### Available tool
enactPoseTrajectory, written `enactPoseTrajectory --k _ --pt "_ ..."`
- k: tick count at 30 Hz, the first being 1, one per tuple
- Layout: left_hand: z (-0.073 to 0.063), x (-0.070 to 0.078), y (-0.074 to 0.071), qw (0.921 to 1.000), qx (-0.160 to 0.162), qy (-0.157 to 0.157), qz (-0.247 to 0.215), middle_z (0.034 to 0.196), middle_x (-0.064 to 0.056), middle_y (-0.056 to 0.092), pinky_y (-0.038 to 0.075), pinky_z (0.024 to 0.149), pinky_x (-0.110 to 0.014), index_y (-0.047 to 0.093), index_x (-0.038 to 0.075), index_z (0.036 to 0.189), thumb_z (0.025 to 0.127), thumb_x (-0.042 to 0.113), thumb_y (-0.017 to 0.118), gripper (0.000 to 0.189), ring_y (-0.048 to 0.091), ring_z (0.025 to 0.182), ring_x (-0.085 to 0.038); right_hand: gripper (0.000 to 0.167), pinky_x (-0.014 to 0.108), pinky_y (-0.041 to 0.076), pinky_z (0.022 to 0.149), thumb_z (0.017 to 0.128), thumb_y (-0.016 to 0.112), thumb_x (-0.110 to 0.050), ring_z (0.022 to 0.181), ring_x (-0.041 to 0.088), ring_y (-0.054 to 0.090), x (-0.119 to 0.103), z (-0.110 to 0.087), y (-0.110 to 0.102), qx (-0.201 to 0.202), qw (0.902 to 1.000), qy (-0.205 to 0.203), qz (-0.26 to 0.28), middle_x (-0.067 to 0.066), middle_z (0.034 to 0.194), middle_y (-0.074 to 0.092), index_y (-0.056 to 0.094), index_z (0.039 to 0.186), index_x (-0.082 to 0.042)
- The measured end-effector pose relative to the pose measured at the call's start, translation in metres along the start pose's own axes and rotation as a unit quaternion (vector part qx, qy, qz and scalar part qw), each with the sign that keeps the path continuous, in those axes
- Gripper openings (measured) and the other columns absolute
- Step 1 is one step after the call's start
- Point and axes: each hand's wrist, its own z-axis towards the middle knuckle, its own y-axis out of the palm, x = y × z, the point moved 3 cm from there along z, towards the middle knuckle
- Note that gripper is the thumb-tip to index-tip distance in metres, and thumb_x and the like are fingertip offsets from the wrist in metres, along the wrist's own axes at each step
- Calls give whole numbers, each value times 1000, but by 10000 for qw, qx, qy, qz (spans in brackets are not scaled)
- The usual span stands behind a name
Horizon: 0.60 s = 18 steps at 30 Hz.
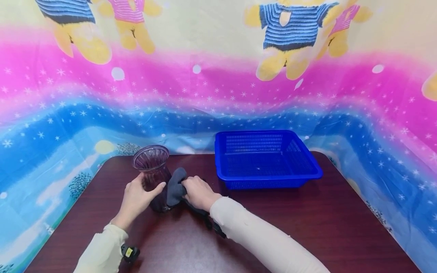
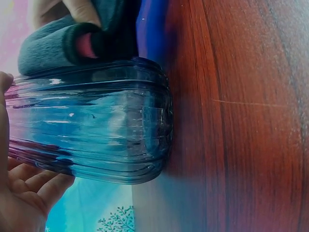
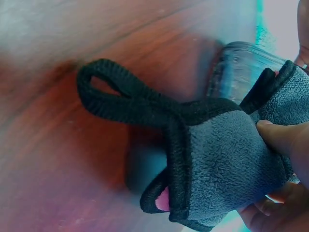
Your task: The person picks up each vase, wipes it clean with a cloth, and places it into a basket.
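Note:
A ribbed, purple-tinted glass vase [image 1: 153, 178] with a flared rim stands on the table, leaning slightly. My left hand [image 1: 138, 195] grips its side, thumb toward me and fingers round the far left side. In my right hand [image 1: 199, 192] is a folded grey cloth [image 1: 176, 187], pressed against the vase's right side. The right wrist view shows the cloth's black edging and hanging loop [image 3: 116, 92], pinched by the thumb [image 3: 277, 137] and fingers. Close up in the left wrist view, the cloth [image 2: 53, 46] lies along the ribbed glass [image 2: 96, 121], and a bit of pink shows inside its fold.
A blue plastic basket [image 1: 273, 177] with perforated walls stands at the back right of the dark wooden table [image 1: 273, 223]. Behind the table hangs a colourful printed cloth [image 1: 205, 94] with bears and snowflakes. Each wrist carries a small black device.

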Motion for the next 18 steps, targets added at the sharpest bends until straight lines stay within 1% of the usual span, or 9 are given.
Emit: enactPoseTrajectory --k 8,12,18 --pt "0 -1 0 10000 13 7 23 109 -23 74 53 88 -56 63 4 119 86 48 75 57 69 103 -42 4 35 55 81 91 74 -18 90 21 66 5 -3 14 -235 9997 115 -7 3 95 74 72 89 -14" --pt "-1 -1 0 10000 3 -4 26 110 -23 74 53 88 -57 63 4 119 86 48 75 57 69 103 -42 4 35 54 84 90 73 -18 92 23 66 6 -4 19 -264 9996 116 -56 3 98 74 71 88 -15" --pt "0 0 -1 10000 -29 3 14 110 -23 74 53 88 -56 63 4 121 87 49 74 57 69 104 -42 6 34 54 84 91 73 -19 90 23 66 10 -3 27 -283 9994 80 -163 4 96 74 72 89 -14"
